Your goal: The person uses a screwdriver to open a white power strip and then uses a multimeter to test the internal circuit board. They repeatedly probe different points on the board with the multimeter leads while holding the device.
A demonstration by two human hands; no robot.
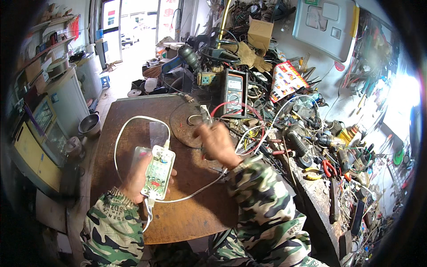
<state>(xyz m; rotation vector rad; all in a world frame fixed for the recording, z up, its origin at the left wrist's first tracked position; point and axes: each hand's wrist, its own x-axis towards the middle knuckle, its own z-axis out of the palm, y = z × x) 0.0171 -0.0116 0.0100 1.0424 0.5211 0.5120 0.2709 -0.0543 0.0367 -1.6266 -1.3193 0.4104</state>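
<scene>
My left hand [137,178] grips an opened white plastic case [163,171] with a circuit board and small red and blue parts inside. White cables [121,138] run out of both ends of the case. A translucent piece [158,133] lies beside it. My right hand [217,142] is raised over the wooden bench [114,151], its fingers blurred and curled near a small light-coloured object [205,111]; whether it holds that is unclear. Just behind stands a digital multimeter [233,91] with red and black leads.
Tangled wires, pliers [328,167], a drill [333,142] and tools crowd the right side. Behind are a cardboard box [260,33], gloves [249,58] and clutter. At left, beyond the bench edge, are cabinets [66,95] and a metal pot [89,124]. A doorway [133,26] opens at the back.
</scene>
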